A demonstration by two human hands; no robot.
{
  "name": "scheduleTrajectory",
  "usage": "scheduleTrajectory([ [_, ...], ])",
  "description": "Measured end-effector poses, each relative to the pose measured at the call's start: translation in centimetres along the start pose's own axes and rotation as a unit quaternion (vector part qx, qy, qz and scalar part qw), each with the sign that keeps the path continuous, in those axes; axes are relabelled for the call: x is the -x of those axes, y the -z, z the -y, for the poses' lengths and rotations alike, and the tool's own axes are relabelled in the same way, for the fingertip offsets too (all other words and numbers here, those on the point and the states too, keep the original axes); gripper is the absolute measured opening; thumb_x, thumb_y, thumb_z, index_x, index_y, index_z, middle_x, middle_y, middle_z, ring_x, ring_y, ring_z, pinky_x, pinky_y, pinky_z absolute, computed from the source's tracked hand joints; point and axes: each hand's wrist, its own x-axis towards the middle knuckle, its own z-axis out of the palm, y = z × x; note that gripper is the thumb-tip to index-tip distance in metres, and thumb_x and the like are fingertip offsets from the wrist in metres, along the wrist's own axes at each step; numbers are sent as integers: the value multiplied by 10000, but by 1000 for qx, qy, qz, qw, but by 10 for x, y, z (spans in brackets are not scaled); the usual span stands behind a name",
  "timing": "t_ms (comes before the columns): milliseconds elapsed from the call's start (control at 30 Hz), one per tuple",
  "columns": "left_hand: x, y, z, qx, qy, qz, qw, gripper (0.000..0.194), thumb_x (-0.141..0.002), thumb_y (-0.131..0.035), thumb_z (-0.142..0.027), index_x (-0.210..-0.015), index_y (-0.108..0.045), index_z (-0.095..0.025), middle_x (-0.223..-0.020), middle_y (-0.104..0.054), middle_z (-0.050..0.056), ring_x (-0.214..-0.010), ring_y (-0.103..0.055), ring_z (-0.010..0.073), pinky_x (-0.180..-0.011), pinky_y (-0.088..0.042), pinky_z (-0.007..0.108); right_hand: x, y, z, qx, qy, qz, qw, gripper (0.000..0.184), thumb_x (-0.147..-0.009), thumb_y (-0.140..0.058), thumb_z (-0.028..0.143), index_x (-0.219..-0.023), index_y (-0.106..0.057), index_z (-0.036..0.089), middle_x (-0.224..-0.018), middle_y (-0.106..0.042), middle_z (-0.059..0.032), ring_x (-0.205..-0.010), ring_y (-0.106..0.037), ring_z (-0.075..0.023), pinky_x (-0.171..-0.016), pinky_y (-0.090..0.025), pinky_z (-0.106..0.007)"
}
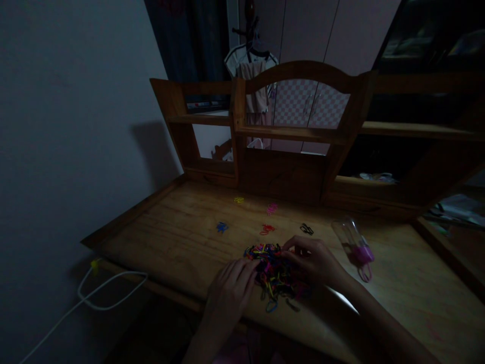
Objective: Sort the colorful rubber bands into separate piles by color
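A heap of small multicoloured elastic hair bands (278, 278) lies on the wooden desk between both hands. My left hand (235, 283) rests at the heap's left side, fingers stretched out and touching its edge. At the upper right of the heap, my right hand (312, 258) has thumb and forefinger brought together in a pinch; what is between them is too small to make out. Beyond the heap lie little groups of bands sorted by colour: blue (222, 227), yellow (238, 200), pink (272, 208), red (267, 229) and black (306, 229).
To the right lies a clear plastic bottle (346, 235) with a purple cap and loop. A wooden shelf unit (291, 132) rises along the desk's back edge. A white cable (109, 307) hangs at the left corner near the wall. The light is dim.
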Motion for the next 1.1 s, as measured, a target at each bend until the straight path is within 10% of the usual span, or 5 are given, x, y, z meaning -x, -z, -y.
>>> scheduleTrajectory([
  [533,-11,22,-21,143,73,-96,982,322,-882,-628,-333,-1198,-600,-281,-1164,-609,59,-1105,-585,229,-953,-517,383,0,-8,18,-122,-37,-3,992,168,-857,-655,368,-863,-695,206,-816,-699,-25,-695,-610,-145,-600,-450,-250],
  [767,-31,-3,-34,270,96,-89,954,140,-871,-645,-328,-970,-706,-251,-949,-723,17,-885,-680,182,-820,-574,320,2,-13,28,-186,-61,15,981,225,-829,-677,416,-851,-688,193,-799,-698,-26,-688,-611,-144,-601,-465,-251],
  [1100,-11,-3,-14,311,166,-116,929,57,-835,-693,-265,-863,-737,-242,-850,-717,-10,-801,-675,153,-720,-548,236,-33,6,-9,-3,-26,-23,999,143,-869,-609,299,-844,-696,189,-772,-685,-19,-604,-563,-124,-551,-409,-227],
])
